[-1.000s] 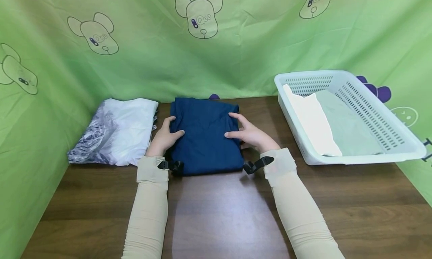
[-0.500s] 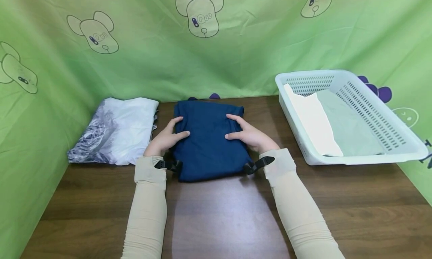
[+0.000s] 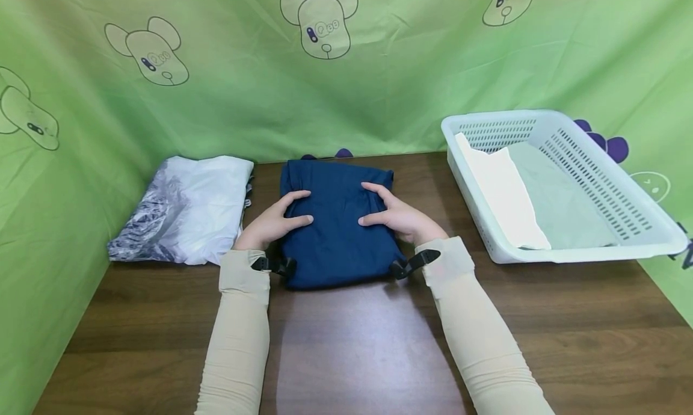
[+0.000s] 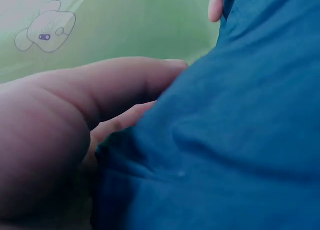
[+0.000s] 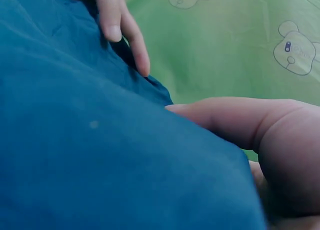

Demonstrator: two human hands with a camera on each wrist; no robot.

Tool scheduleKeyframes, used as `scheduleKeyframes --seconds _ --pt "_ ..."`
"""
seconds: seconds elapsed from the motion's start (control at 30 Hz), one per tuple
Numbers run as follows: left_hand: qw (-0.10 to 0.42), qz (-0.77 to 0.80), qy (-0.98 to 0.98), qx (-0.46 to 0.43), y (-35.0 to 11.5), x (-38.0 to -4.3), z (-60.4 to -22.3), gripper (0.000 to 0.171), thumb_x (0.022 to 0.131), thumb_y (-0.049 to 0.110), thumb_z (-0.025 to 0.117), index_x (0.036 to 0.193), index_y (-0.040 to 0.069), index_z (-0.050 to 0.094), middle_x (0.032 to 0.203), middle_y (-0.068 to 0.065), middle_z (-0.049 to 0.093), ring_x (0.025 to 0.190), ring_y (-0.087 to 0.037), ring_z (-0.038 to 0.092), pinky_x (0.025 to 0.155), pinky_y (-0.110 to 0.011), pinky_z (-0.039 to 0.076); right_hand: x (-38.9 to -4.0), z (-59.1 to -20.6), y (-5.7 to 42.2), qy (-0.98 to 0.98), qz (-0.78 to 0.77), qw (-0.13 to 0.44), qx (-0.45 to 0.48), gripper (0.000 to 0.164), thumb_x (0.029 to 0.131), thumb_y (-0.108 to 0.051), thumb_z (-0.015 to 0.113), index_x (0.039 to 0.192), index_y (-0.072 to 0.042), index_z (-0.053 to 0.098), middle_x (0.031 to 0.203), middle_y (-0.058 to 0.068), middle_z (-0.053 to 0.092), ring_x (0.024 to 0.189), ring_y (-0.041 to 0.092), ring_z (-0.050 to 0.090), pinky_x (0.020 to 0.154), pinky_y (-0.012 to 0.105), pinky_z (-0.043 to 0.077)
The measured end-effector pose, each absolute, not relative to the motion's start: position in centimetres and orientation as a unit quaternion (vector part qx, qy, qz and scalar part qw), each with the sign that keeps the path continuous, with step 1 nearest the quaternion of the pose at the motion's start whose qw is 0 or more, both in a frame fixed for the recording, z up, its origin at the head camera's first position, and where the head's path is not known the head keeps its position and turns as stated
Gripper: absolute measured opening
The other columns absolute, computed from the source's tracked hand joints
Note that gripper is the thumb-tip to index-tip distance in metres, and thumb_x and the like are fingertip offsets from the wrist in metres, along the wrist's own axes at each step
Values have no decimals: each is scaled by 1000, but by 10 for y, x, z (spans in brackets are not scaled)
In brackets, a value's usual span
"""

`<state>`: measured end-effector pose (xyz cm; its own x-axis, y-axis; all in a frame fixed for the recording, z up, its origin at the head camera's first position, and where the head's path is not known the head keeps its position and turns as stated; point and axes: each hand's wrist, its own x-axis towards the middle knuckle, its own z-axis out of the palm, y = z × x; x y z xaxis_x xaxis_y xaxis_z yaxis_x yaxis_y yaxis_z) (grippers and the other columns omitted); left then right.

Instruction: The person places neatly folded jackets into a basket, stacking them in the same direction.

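A folded navy-blue cloth (image 3: 338, 228) lies between both hands in the middle of the table, its top slightly creased. My left hand (image 3: 273, 224) grips its left side, thumb and index finger on top, the other fingers out of sight in the head view. On the opposite side, my right hand (image 3: 403, 218) holds the cloth in much the same way. The left wrist view shows the thumb (image 4: 130, 82) against the fabric and another finger lower at the side. In the right wrist view the thumb (image 5: 215, 117) presses the cloth's edge.
Left of the hands lies a folded white and grey patterned cloth (image 3: 211, 204). A pale plastic basket (image 3: 601, 257) stands at right, with a white cloth (image 3: 503, 192) and a pale green one (image 3: 563, 198) inside. A green printed curtain (image 3: 400, 102) borders the wooden table (image 3: 357, 355).
The navy cloth has shifted slightly right and towards me. My left hand has moved right, its thumb and index finger further over the cloth; my right hand has barely moved.
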<state>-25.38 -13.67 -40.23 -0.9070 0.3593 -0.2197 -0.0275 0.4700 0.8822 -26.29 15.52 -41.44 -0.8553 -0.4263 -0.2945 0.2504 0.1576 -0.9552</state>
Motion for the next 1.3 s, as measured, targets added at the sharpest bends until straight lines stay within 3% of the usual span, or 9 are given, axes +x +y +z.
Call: scheduleKeyframes --seconds 0.5,0.83,1.03,1.3 --pt "207 551 798 131 -138 -256 -405 76 96 12 69 160 26 30 166 -12 13 145 -36 28 116 -53 30 -261 -408 157 713 -647 257 -87 99 86 11 67 163 -27 18 165 13 11 146 33 25 112 49 33" --pt "178 545 808 137 -131 -256 -400 68 93 5 71 152 22 42 162 -11 25 139 -34 36 113 -53 34 -257 -392 158 684 -675 256 -104 96 88 15 62 163 -26 18 163 14 20 144 32 30 95 32 49" --pt "182 572 788 139 -130 -253 -393 67 94 1 68 153 20 41 160 -12 25 137 -34 38 110 -52 38 -254 -381 159 670 -691 246 -113 94 88 17 59 162 -26 20 162 12 21 143 31 31 96 30 48" --pt "194 591 768 150 -130 -249 -387 65 96 0 66 152 18 40 155 -14 30 133 -34 42 106 -50 42 -250 -371 163 655 -707 239 -118 93 88 18 56 162 -29 23 158 13 28 134 29 42 91 30 54"
